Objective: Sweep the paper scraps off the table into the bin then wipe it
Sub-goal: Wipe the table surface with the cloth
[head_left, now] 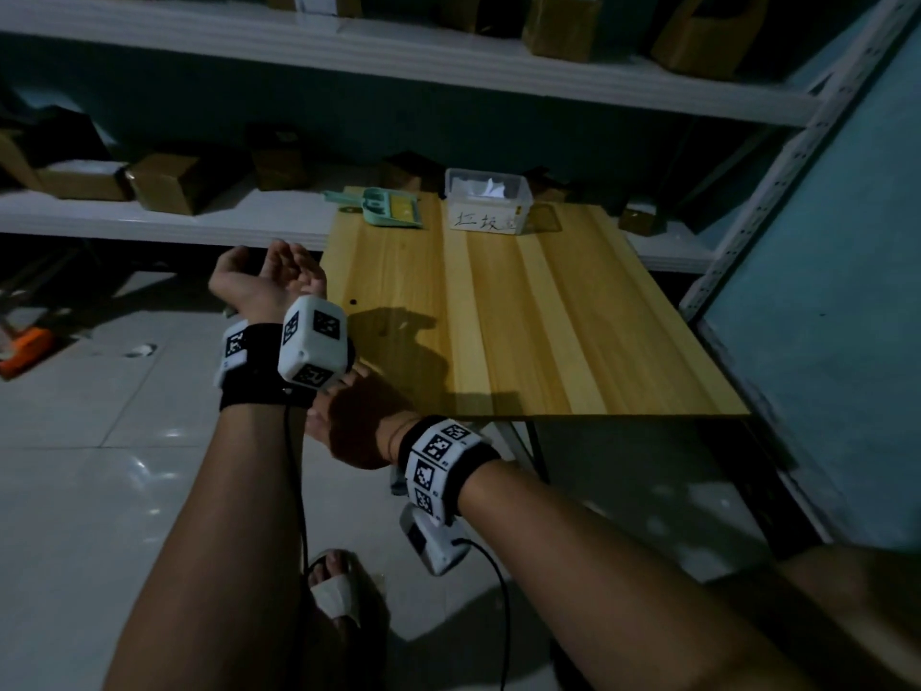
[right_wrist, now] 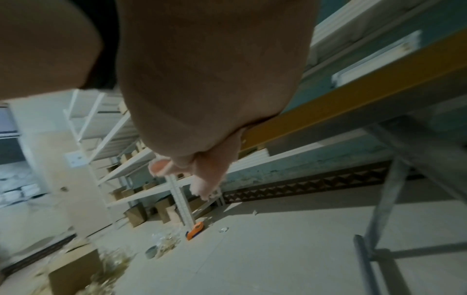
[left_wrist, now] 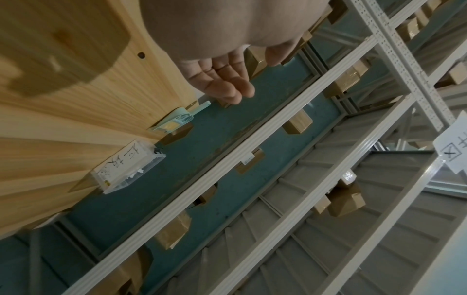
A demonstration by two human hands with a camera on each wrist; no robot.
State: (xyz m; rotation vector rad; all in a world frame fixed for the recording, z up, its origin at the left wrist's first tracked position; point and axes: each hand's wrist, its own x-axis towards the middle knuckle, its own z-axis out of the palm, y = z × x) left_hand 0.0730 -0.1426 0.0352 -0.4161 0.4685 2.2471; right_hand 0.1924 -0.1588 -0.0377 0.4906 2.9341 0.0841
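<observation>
The wooden table (head_left: 523, 316) carries no scraps that I can see. At its far edge stands a clear plastic bin (head_left: 486, 202) with a handwritten label and white paper inside, also seen in the left wrist view (left_wrist: 123, 165). Beside it lies a green dustpan (head_left: 383, 207) with something yellow in it. My left hand (head_left: 279, 274) is raised off the table's left edge, palm up, fingers relaxed (left_wrist: 227, 83) and holding nothing. My right hand (head_left: 349, 416) reaches to the left wrist, its fingertips against the white camera box there. Its fingers (right_wrist: 197, 171) are blurred.
White metal shelves (head_left: 249, 221) with cardboard boxes run behind and left of the table. A blue panel (head_left: 822, 341) stands on the right. An orange object (head_left: 25, 346) lies on the tiled floor at left. My sandalled foot (head_left: 339, 591) is below the arms.
</observation>
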